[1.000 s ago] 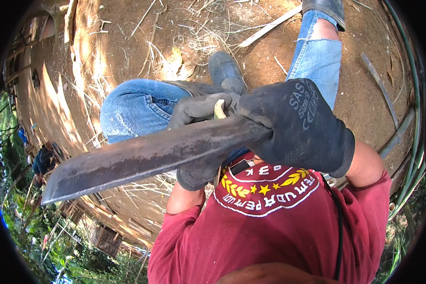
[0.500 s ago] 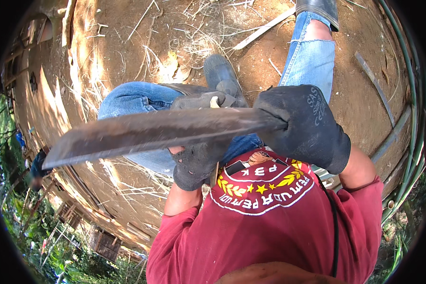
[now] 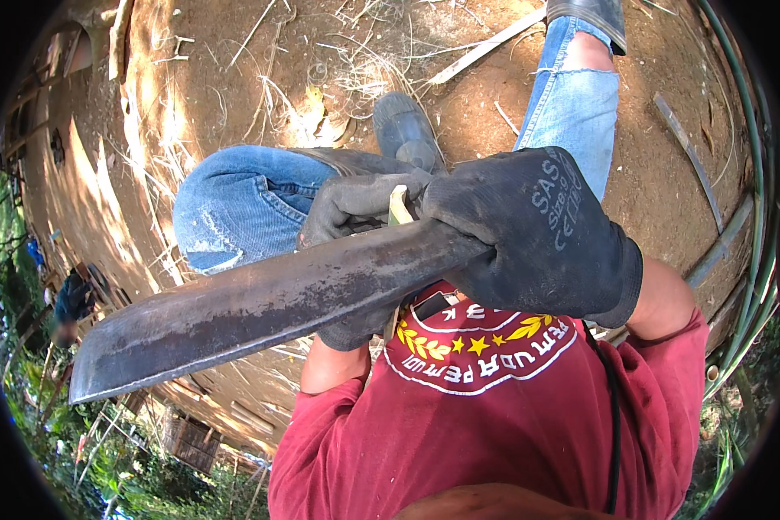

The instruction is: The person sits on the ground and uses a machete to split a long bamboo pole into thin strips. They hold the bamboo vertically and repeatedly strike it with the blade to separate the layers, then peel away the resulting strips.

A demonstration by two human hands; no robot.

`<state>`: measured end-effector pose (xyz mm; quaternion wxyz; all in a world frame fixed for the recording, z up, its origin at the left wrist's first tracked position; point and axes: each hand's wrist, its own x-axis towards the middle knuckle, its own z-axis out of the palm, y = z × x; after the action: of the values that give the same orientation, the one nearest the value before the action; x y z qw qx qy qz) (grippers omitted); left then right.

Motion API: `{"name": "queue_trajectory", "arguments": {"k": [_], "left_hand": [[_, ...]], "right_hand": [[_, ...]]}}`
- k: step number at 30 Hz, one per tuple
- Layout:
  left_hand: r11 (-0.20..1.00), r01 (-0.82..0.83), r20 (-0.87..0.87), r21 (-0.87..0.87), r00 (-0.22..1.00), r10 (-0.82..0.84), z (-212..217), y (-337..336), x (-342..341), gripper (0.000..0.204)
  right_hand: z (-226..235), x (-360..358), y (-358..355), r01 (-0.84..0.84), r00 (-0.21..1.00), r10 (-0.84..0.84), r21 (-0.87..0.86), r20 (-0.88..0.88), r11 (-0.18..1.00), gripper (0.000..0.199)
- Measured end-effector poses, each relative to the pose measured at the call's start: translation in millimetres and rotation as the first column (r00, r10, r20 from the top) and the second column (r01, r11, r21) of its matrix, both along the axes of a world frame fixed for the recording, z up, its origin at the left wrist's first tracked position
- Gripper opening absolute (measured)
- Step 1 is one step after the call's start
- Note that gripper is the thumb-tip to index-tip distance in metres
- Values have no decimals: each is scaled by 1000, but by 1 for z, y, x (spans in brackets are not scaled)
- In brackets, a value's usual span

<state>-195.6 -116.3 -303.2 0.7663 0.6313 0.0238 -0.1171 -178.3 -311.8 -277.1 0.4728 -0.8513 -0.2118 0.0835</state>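
Note:
A long, wide machete (image 3: 260, 295) with a dark, worn blade stretches out to the left across my lap. Its handle is inside my right hand (image 3: 537, 234), which wears a black glove and is closed round it. Partly behind the blade, my left hand (image 3: 351, 208) in a worn grey glove grips a pale bamboo strip (image 3: 399, 206). One end of the strip sticks up beside the blade's base, close to my right fingers. The blade covers much of my left hand and the strip's middle.
My bent left knee (image 3: 225, 208) and outstretched right leg (image 3: 572, 104) flank the hands. Shavings and a flat split piece (image 3: 485, 52) lie on the dirt ground (image 3: 234, 95). Long green poles (image 3: 758, 260) run along the right edge. A person (image 3: 74, 299) is far off at left.
The machete's tip has swung nearer to my body and its flat side shows more. My right hand has moved slightly left, closer to my left hand, which still grips the strip.

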Motion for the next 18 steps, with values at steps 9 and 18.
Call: {"name": "queue_trajectory", "arguments": {"k": [9,18], "left_hand": [[979,3,-80,-205,997,-20,2,0,2,35],[997,-17,6,-70,1000,17,0,-3,1,41]], "right_hand": [[0,-3,4,33,994,-36,30,103,999,34],[-5,-3,5,44,995,-49,63,83,997,36]]}}
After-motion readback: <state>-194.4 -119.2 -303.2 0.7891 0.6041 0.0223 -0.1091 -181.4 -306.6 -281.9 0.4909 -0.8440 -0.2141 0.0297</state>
